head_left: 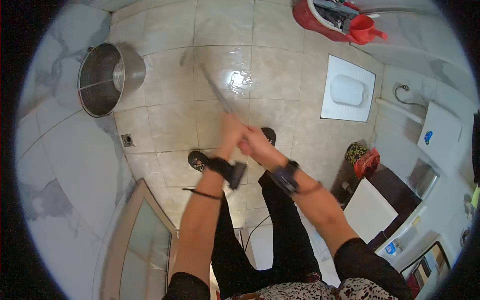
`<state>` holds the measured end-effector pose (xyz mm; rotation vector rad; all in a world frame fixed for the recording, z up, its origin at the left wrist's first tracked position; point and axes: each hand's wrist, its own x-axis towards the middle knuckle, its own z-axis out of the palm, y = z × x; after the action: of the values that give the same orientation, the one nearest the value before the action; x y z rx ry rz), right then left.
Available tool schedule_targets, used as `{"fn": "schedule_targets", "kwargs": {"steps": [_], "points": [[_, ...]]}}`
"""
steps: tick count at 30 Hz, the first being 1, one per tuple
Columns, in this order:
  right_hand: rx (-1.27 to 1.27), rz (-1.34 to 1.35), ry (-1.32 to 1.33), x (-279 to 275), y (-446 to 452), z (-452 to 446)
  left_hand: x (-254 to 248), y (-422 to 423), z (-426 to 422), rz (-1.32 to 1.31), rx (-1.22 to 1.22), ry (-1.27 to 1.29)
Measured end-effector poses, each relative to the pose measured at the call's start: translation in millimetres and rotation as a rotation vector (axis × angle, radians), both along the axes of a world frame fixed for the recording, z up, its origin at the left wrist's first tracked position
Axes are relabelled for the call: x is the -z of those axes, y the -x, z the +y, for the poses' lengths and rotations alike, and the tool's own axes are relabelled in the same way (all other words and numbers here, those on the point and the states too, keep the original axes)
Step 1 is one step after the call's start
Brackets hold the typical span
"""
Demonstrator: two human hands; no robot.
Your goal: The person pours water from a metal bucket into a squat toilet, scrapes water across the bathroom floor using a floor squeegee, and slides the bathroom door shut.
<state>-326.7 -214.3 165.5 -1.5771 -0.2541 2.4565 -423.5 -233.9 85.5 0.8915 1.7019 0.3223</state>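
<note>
My left hand [231, 131] is closed around a thin grey stick [216, 89] that slants up and to the left over the tiled floor. Just below and to the right, my right hand [256, 144] is closed too, on the near end of the same stick. Both hands are slightly blurred and close together above my feet. The far end of the stick is smeared, and what it carries there cannot be made out. Beside it, a wet patch [239, 80] on the floor reflects light.
A large metal pot [134, 70] lies at the left wall, above a floor drain [128, 140]. A squat toilet [367, 95] is at the right. A red tub [305, 17] with a red dipper [363, 29] stands at the top right. A framed door [131, 220] is lower left.
</note>
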Motion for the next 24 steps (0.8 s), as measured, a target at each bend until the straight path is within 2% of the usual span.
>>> {"fn": "schedule_targets", "kwargs": {"steps": [2,5,6,8,9,10,11,12,14,15,17,19,20,21,22,23,24], "points": [[-0.112,0.044,-0.046,49.2,23.2,23.7,38.2,32.3,36.9,0.263,0.036,-0.111],[0.0,-0.13,-0.032,52.3,19.4,43.9,39.6,18.2,65.3,0.335,0.502,-0.127],[-0.153,-0.026,-0.374,83.5,-13.8,26.7,37.6,3.2,69.2,0.382,0.636,-0.183],[-0.154,0.02,-0.347,81.5,-85.5,7.5,15.0,-63.2,57.4,0.173,0.571,-0.007],[-0.003,-0.038,0.016,44.0,-110.8,1.8,64.4,-114.9,19.6,0.183,0.498,-0.071],[-0.326,-0.216,-0.572,19.1,-136.4,-12.5,32.9,-143.9,10.9,0.13,0.439,-0.105],[0.184,-0.133,0.205,2.9,-161.8,-12.9,-8.1,-160.2,19.7,0.082,0.573,-0.076],[0.21,-0.153,0.25,-5.2,-189.3,-22.3,0.3,-196.3,4.9,0.042,0.485,0.02],[0.228,-0.225,0.274,-23.3,-215.2,-38.2,12.6,-248.5,-25.6,0.037,0.415,0.031],[0.219,-0.274,0.245,-38.4,-217.0,-38.4,3.2,-258.3,-30.2,0.075,0.433,-0.06],[0.166,-0.321,0.217,-57.9,-211.5,-41.6,-14.4,-250.7,-41.2,0.092,0.416,-0.144],[0.054,-0.299,0.189,-67.7,-192.6,-56.3,-73.2,-202.5,-36.9,0.023,0.355,-0.126],[-0.003,-0.294,0.175,-70.2,-179.1,-63.8,-73.8,-188.0,-42.7,0.054,0.404,0.063],[-0.048,-0.225,0.186,-64.6,-163.3,-74.2,-30.5,-182.9,-87.6,0.135,0.353,-0.056],[-0.096,-0.156,0.196,-56.4,-142.6,-85.5,-27.4,-156.5,-101.4,0.158,0.297,0.053],[-0.125,-0.127,0.144,-54.8,-113.2,-89.0,-16.9,-129.9,-137.0,0.324,0.173,-0.201],[-0.232,-0.103,0.085,-36.6,-91.4,-100.1,-12.5,-92.9,-144.6,0.324,0.236,-0.048]]}}
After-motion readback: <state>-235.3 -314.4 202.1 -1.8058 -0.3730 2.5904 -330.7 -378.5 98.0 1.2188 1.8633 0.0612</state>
